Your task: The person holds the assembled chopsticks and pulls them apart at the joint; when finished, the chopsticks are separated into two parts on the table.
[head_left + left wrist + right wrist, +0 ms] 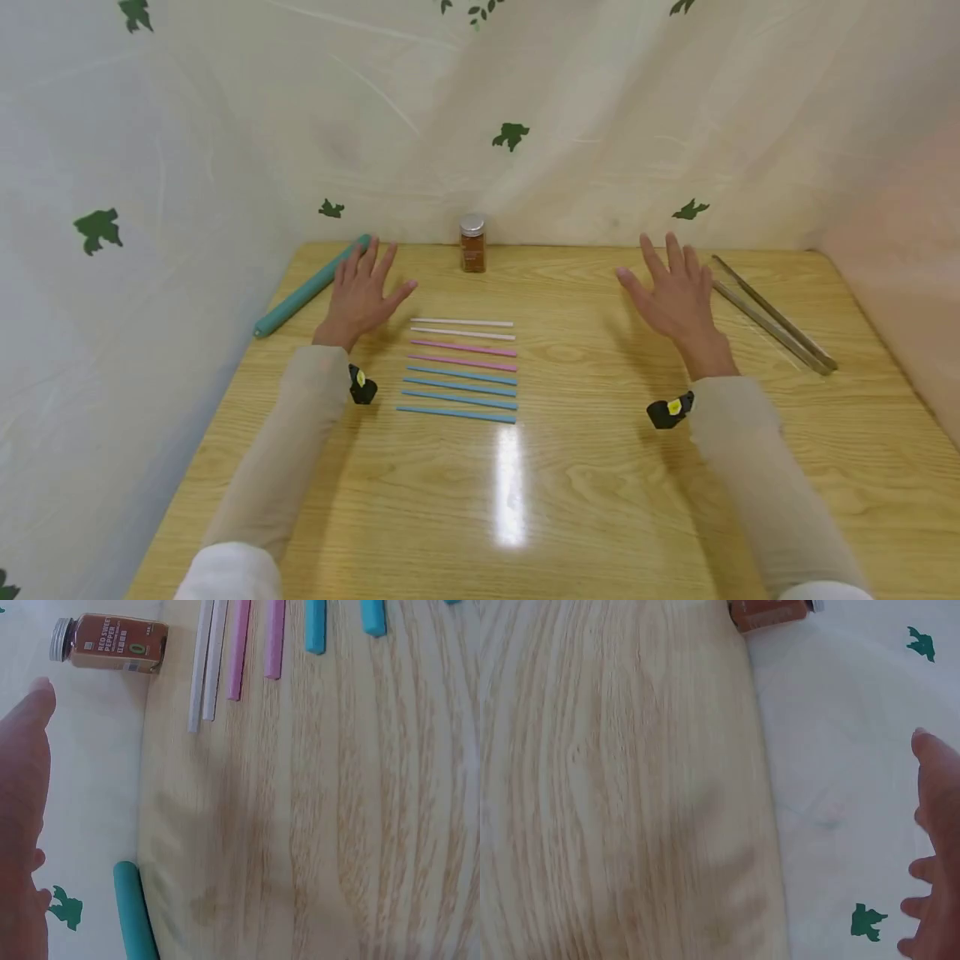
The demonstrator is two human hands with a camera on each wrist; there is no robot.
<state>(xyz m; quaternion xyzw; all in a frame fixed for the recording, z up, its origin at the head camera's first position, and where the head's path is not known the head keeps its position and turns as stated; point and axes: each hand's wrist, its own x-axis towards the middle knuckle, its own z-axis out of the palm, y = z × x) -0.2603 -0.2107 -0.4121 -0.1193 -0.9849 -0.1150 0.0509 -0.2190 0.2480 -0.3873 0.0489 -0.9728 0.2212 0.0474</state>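
Observation:
My left hand is held over the table with its fingers spread, and nothing is in it. Beside it lies a teal rod, its far end partly behind the fingertips in the head view. To this hand's right are chopsticks in a row: two white, two pink and several blue ones. My right hand also has its fingers spread and holds nothing. Close to its right are metal tongs, lying with their arms apart. Both hands cast shadows on the wood.
A spice jar labelled red sweet pepper, with a silver lid, stands at the table's back edge. Pale cloth with green leaf shapes hangs behind and at the sides. The wooden table carries a bright reflection near its middle.

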